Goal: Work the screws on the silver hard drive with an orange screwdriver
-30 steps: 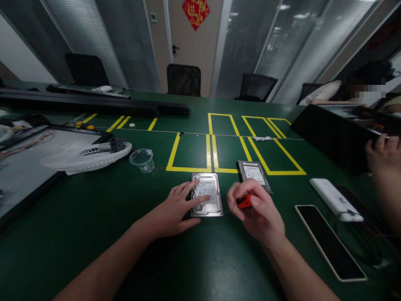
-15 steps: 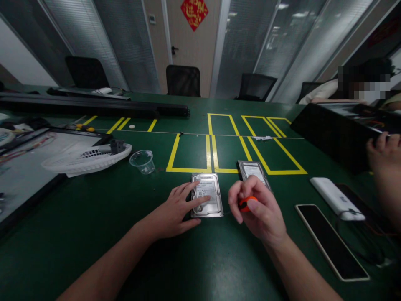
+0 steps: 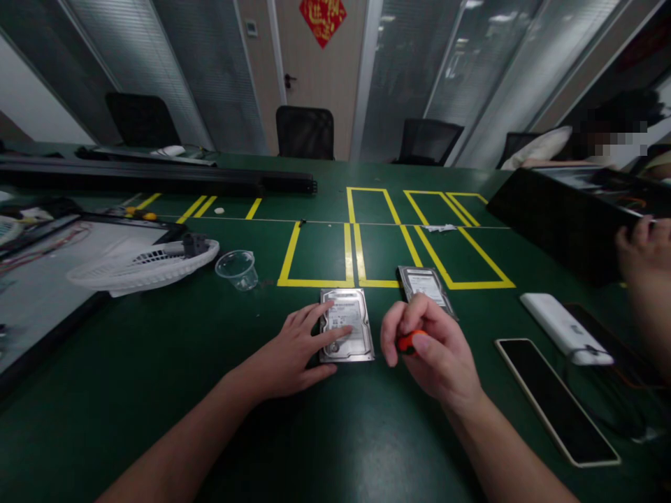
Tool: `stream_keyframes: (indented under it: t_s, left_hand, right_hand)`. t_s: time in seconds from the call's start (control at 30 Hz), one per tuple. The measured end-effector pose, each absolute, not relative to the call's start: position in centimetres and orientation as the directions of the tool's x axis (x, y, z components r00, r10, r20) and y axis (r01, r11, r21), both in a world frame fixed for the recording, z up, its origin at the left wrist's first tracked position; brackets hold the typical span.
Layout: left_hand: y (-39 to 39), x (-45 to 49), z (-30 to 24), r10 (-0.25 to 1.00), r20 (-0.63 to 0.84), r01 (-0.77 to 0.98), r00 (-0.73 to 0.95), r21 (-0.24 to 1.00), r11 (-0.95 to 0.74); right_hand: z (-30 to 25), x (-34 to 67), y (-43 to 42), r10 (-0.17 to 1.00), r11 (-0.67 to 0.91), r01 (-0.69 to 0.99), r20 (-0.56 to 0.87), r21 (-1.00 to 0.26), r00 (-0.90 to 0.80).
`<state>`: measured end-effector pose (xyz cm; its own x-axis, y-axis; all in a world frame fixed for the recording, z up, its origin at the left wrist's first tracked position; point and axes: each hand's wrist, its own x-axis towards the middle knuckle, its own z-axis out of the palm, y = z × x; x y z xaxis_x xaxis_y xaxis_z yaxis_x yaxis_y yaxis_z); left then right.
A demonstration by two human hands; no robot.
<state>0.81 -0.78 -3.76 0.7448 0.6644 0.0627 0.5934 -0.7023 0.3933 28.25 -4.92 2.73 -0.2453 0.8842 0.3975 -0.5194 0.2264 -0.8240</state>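
A silver hard drive (image 3: 359, 342) lies label up on the green table. My left hand (image 3: 296, 349) rests on its left side with fingers spread across the label and the thumb by its near edge. Just right of the drive, my right hand (image 3: 433, 349) is closed around the orange and black handle of a screwdriver (image 3: 412, 342). The fingers cover much of the handle, and the thin shaft near the drive's lower right corner is hard to make out. Partly behind my right hand is a second hard drive (image 3: 426, 283).
A clear plastic cup (image 3: 237, 271) and a white plastic shell (image 3: 147, 269) stand on the left. To the right are a phone (image 3: 556, 402), a white power bank (image 3: 566, 328) and a co-worker's hand (image 3: 644, 258) by a black case (image 3: 556, 230). Yellow tape (image 3: 314, 283) marks rectangles.
My right hand's fingers and the screwdriver handle have shifted very slightly. My left hand and the hard drive stay in place. The view has tilted a little.
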Motion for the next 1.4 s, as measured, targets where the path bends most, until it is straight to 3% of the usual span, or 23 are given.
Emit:
stream_keyframes:
  t_s: [0.27,0.83,1.2,1.4]
  left_hand:
    - [-0.84,0.88,-3.61,0.661,0.065,0.59,0.748,0.39,-0.707]
    - [-0.82,0.89,-3.66,0.66,0.061,0.589,0.749,0.395,-0.705]
    - [-0.81,0.84,-3.64,0.665,0.069,0.589,0.744,0.403,-0.701]
    - [-0.75,0.91,-3.62,0.668,0.058,0.595,0.742,0.401,-0.696]
  right_hand:
    - [3.25,28.31,-5.29,0.904,0.21,-0.455,0.35,-0.865,-0.248]
    - [3.24,28.23,-5.21,0.902,0.153,-0.534,0.338,-0.832,-0.268]
    - [3.07,28.26,-5.08,0.896,0.227,-0.478,0.374,-0.848,-0.237]
    - [3.21,28.28,-5.14,0.91,0.163,-0.507,0.328,-0.846,-0.254]
